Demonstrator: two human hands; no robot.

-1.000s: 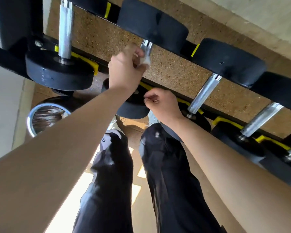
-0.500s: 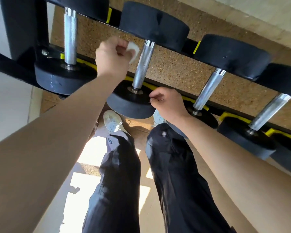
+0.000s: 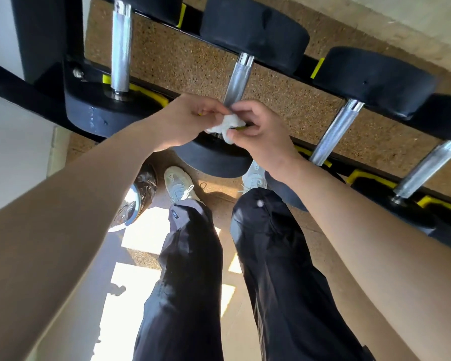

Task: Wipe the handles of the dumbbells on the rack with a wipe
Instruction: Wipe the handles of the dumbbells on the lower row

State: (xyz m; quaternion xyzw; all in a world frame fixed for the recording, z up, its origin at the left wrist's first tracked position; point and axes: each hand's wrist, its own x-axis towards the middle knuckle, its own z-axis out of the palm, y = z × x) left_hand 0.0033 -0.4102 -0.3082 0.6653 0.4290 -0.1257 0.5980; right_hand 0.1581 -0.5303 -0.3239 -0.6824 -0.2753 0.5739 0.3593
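A crumpled white wipe (image 3: 225, 126) sits between my two hands, just in front of the near end of a chrome dumbbell handle (image 3: 238, 79). My left hand (image 3: 190, 118) pinches the wipe from the left and my right hand (image 3: 261, 128) pinches it from the right. That handle belongs to the second dumbbell from the left, whose black near head (image 3: 214, 160) shows below my hands. Another chrome handle (image 3: 120, 48) stands to the left, and two more, one (image 3: 336, 131) and another (image 3: 427, 168), lie to the right on the black rack (image 3: 44, 48).
Yellow cradles (image 3: 362, 178) line the rack's front rail. A shiny round bin (image 3: 133, 199) with a dark liner stands on the floor by my left shoe (image 3: 179, 186). My dark-trousered legs fill the lower middle. Speckled cork flooring lies under the rack.
My left hand came down from the upper part of the handle with the wipe. My right hand rose from the dumbbell head and now also pinches the wipe.
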